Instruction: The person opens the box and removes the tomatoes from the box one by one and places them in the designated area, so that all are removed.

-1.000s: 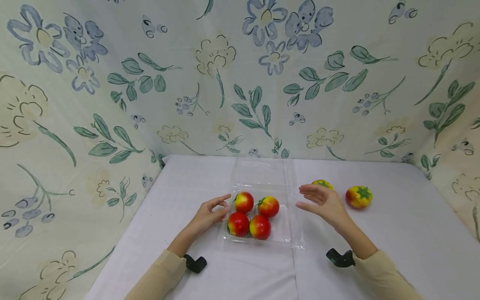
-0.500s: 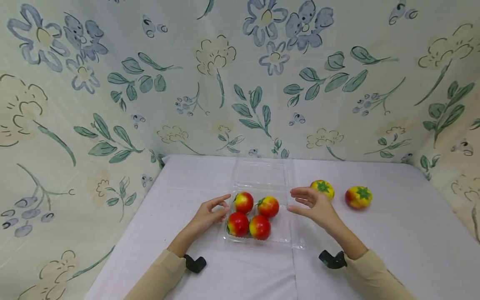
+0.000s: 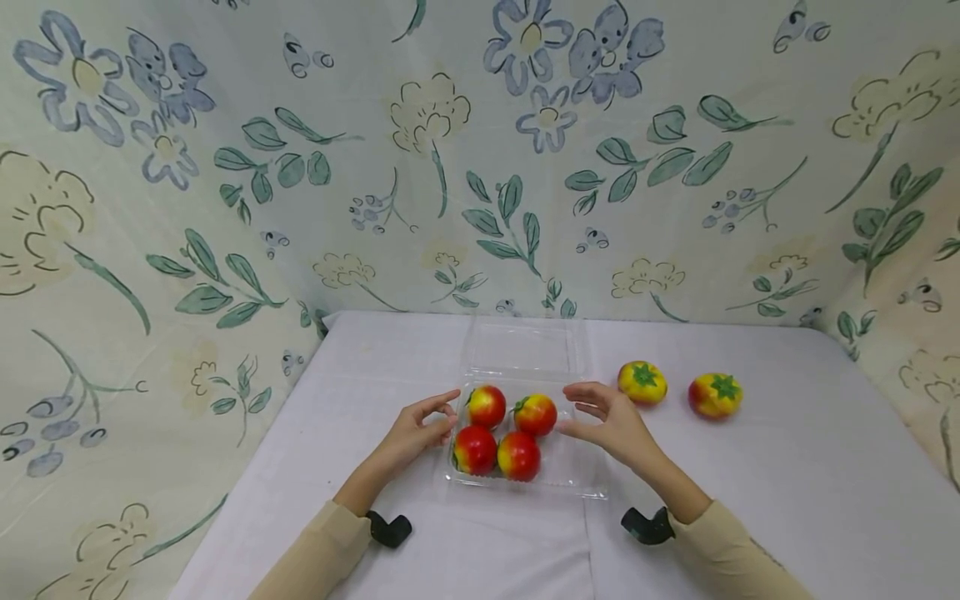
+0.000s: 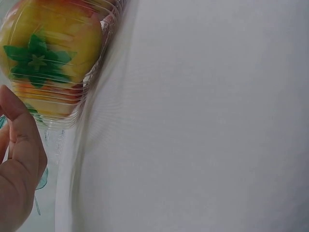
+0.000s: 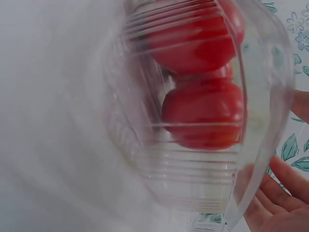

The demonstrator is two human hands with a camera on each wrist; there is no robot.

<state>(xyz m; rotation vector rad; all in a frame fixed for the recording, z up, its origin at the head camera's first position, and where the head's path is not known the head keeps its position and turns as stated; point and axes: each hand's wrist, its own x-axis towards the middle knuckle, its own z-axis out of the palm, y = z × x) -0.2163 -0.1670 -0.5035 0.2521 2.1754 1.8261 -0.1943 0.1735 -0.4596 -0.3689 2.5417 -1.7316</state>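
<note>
A person in beige sleeves [image 3: 318,550] works at a desk [image 3: 780,483] draped in white, the left hand [image 3: 408,433] at nine o'clock of a clear plastic container [image 3: 566,462], its fingers loosely bent, with thumb apart; whether they touch the wall cannot be told. A dark wrist mount [image 3: 390,529] juts out below that hand. The container sits mid-desk with four red-and-yellow fruits [image 3: 475,450] bunched on its nine o'clock side, while its lid [image 3: 521,346] lies back toward twelve, before a floral-print fabric [image 3: 427,200]. At three o'clock, the right hand [image 3: 618,425] reaches over the container's edge, fingers and thumb spread apart, tips just beside the nearest fruit; contact cannot be told. Farther right, between two and three o'clock, a mostly yellow fruit [image 3: 642,383] and a redder fruit [image 3: 716,396] rest on the cloth, apart, green leaves showing.
</note>
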